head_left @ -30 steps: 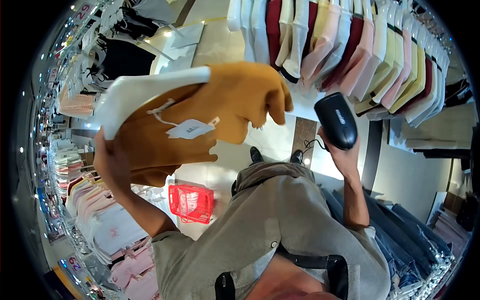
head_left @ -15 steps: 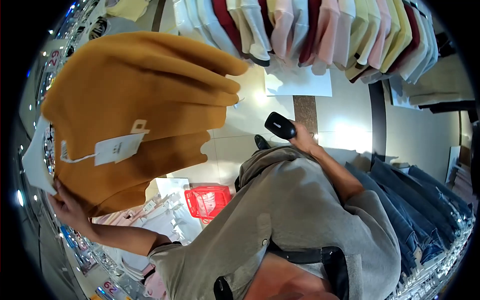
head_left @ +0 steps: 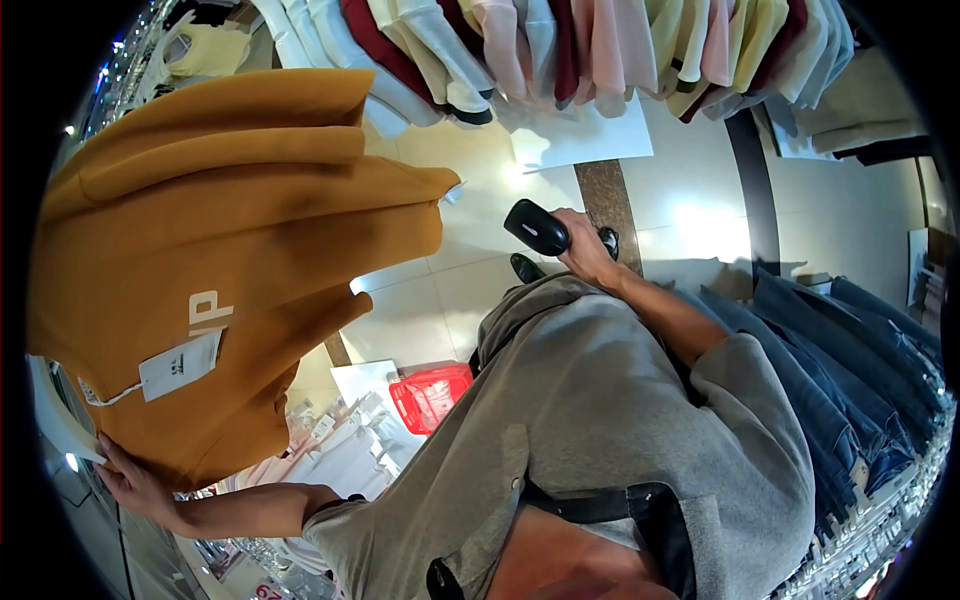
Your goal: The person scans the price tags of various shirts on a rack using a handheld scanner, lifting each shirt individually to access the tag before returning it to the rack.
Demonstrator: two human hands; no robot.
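Note:
A mustard-coloured garment [head_left: 250, 230] spreads across the left side, with pale letters and a white paper tag [head_left: 182, 366] hanging from its neck area. My left hand [head_left: 138, 484] is closed at the garment's lower left edge, beside a white hanger [head_left: 62, 412] that it grips. In my right hand [head_left: 590, 250] is a black handheld device [head_left: 537, 228], held in front of my body over the floor. A gap of floor separates the device from the garment.
A row of white, pink, yellow and dark red garments [head_left: 600, 50] hangs at the top. Blue jeans [head_left: 820, 370] hang at the right. A red basket [head_left: 432, 397] stands on the tiled floor [head_left: 400, 320], near pale clothes [head_left: 345, 450] at the lower left.
The mustard garment has shifted left and down in view, and its folds have spread. My left hand sits lower. My right hand and the device have moved slightly left and up.

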